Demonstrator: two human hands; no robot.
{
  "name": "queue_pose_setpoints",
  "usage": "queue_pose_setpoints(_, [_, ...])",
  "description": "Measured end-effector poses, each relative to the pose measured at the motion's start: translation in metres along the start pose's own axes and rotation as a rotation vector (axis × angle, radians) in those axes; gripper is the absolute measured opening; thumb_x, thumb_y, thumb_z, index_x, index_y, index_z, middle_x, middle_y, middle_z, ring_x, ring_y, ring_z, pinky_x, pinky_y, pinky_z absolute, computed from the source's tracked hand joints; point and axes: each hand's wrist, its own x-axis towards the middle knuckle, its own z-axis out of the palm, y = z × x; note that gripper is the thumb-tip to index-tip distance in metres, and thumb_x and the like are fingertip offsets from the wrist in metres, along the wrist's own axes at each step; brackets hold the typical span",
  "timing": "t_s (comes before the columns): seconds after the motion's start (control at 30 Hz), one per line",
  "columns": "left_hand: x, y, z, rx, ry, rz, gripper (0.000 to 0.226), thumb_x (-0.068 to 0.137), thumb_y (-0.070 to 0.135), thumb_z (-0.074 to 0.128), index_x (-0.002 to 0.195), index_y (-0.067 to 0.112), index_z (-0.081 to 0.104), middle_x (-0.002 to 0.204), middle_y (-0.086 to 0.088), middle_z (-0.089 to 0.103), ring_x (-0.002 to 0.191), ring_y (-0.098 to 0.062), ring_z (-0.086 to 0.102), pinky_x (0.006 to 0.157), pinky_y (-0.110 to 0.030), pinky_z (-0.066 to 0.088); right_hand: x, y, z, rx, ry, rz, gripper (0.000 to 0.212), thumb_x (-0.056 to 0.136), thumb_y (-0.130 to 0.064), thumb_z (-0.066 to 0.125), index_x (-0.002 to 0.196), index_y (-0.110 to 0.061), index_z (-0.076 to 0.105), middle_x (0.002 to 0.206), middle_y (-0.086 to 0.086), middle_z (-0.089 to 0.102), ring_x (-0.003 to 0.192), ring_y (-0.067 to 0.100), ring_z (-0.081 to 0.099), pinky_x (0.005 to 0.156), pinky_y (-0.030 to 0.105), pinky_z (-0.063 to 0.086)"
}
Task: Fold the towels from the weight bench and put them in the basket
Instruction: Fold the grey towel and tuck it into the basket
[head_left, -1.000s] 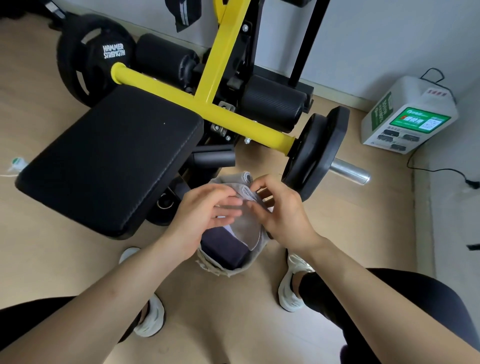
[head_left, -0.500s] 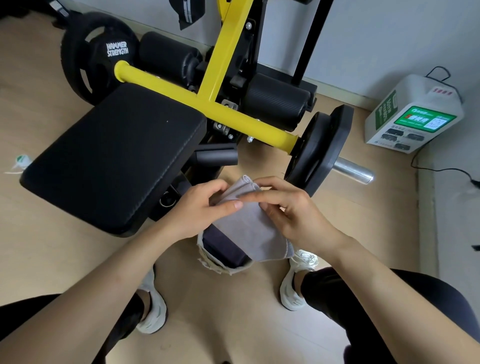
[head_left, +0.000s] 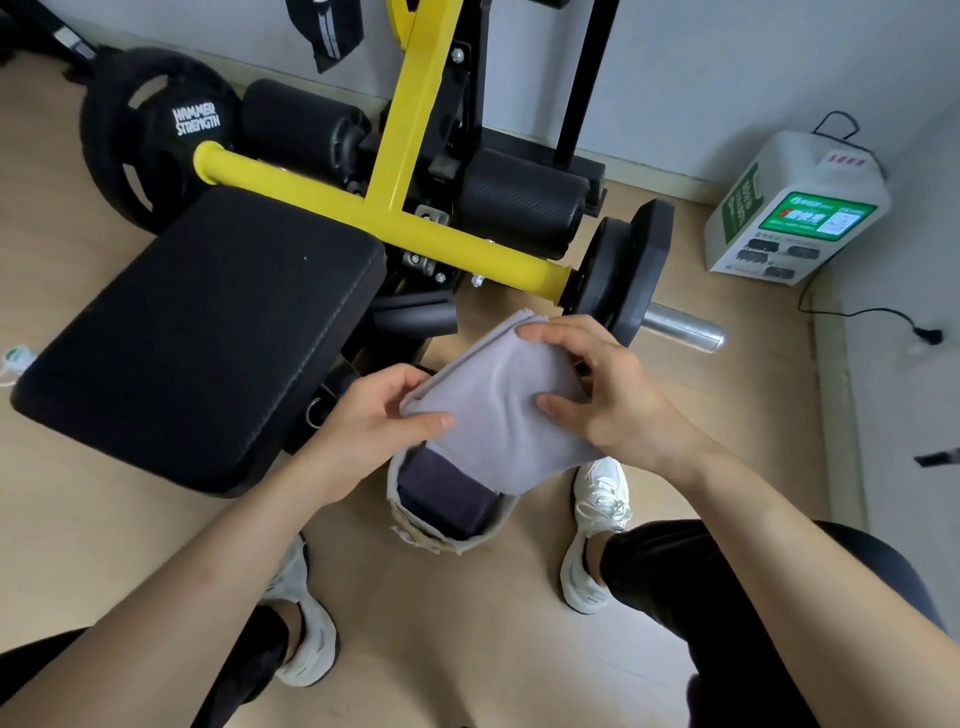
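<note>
Over at the upper left sits a black weight plate (head_left: 156, 135), and just below it the weight bench (head_left: 208, 332) spreads its black pad across the left of the frame. Moving in toward the centre, here's the left hand (head_left: 374, 415), thumb laid on top of the near left corner of the grey towel (head_left: 498, 410) with the fingers tucked beneath, a clear pinch. The towel itself is held in the air at centre frame, folded down to a compact thick rectangle with its layered edges showing at the top corner. Directly beneath it, lower centre on the floor between the person's white shoes, stands the basket (head_left: 410, 525), and a dark towel (head_left: 447, 499) already lies folded inside it, so part of the job looks done. On to the right hand (head_left: 613, 400): forefinger stretched along the towel's far edge, thumb pressing on top, the other fingers curled round the right side, so it grips the cloth too. Further right, a second plate (head_left: 623, 270) hangs on the yellow bar, and a white box with a green screen (head_left: 795, 208) sits by the wall at the upper right. The only towels I can make out are these two, so by my reckoning the folding is about finished and what's left is lowering the grey one into the basket on top of the dark one.
</note>
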Motion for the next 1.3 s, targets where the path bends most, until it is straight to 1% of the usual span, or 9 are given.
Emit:
queue_pose_setpoints(0.13, [0.0,0.002,0.003,-0.086,-0.019,-0.006,0.039,0.08,0.007,0.083,0.114,0.01,0.064,0.109,-0.005,0.075,0.103,-0.017,0.072,0.09,-0.034,0.058,0.001,0.003,0.002,-0.003,0.032,0.015,0.064,0.081,0.001,0.074,0.138,-0.018,0.054,0.13,0.0,0.047,0.121,-0.002,0.045,0.098,0.005,0.033])
queue_pose_setpoints(0.27, [0.0,0.006,0.008,-0.229,0.136,-0.017,0.033,0.089,0.007,0.076,0.119,0.01,0.063,0.113,-0.006,0.076,0.109,-0.023,0.073,0.09,-0.042,0.062,0.002,0.005,0.005,-0.004,0.062,0.021,0.064,0.082,-0.001,0.076,0.139,-0.019,0.054,0.125,-0.003,0.046,0.113,-0.008,0.045,0.092,0.006,0.036])
queue_pose_setpoints(0.43, [0.0,0.011,0.014,-0.297,0.343,-0.054,0.027,0.089,0.012,0.077,0.114,0.009,0.067,0.107,-0.007,0.078,0.101,-0.021,0.076,0.082,-0.048,0.064,0.0,0.006,0.018,-0.102,0.076,-0.048,0.063,0.08,-0.009,0.079,0.136,-0.026,0.055,0.119,-0.006,0.042,0.108,0.005,0.047,0.087,0.018,0.041])
queue_pose_setpoints(0.63, [-0.003,0.007,0.025,-0.128,0.526,-0.024,0.026,0.076,0.03,0.084,0.095,0.024,0.067,0.095,0.003,0.074,0.095,-0.021,0.074,0.074,-0.049,0.065,-0.003,-0.004,0.043,-0.258,0.086,-0.082,0.063,0.081,-0.017,0.074,0.139,-0.027,0.051,0.127,-0.002,0.041,0.102,0.022,0.055,0.076,0.046,0.056])
queue_pose_setpoints(0.77, [-0.009,0.012,0.029,-0.072,0.468,0.037,0.036,0.063,0.049,0.078,0.092,0.032,0.066,0.091,0.007,0.073,0.092,-0.018,0.073,0.076,-0.053,0.063,-0.005,-0.005,0.056,-0.111,0.067,-0.099,0.063,0.081,-0.017,0.076,0.141,-0.02,0.055,0.127,-0.001,0.044,0.108,0.014,0.055,0.08,0.037,0.057])
queue_pose_setpoints(0.93, [-0.014,0.016,0.032,-0.199,0.333,0.065,0.018,0.089,0.018,0.062,0.105,0.018,0.07,0.1,-0.008,0.074,0.101,-0.03,0.073,0.082,-0.058,0.062,-0.007,-0.009,0.064,0.076,0.143,-0.079,0.059,0.08,-0.029,0.081,0.135,-0.021,0.061,0.124,-0.001,0.05,0.109,0.013,0.057,0.073,0.029,0.058])
queue_pose_setpoints(1.07, [-0.021,0.02,0.032,-0.193,0.248,0.157,0.024,0.099,-0.006,0.051,0.109,0.006,0.07,0.101,-0.015,0.071,0.094,-0.021,0.076,0.079,-0.042,0.065,-0.005,-0.012,0.065,0.067,0.236,-0.024,0.062,0.073,-0.044,0.083,0.127,-0.019,0.063,0.119,-0.003,0.056,0.1,0.008,0.058,0.074,0.032,0.056])
queue_pose_setpoints(1.2, [-0.019,0.016,0.032,-0.082,0.188,0.264,0.034,0.095,-0.008,0.059,0.112,0.017,0.075,0.101,-0.006,0.07,0.089,-0.015,0.071,0.074,-0.027,0.062,-0.002,-0.011,0.061,0.242,0.289,0.111,0.04,0.078,-0.034,0.084,0.111,-0.021,0.064,0.109,-0.002,0.066,0.089,0.016,0.063,0.078,0.045,0.056])
queue_pose_setpoints(1.3, [-0.014,0.012,0.029,0.079,0.324,0.36,0.035,0.09,-0.002,0.069,0.11,0.027,0.073,0.103,0.001,0.062,0.085,-0.006,0.064,0.068,-0.018,0.055,0.0,-0.011,0.055,0.44,0.273,0.147,0.033,0.084,-0.021,0.081,0.11,-0.017,0.063,0.109,0.003,0.068,0.092,0.029,0.067,0.079,0.055,0.056])
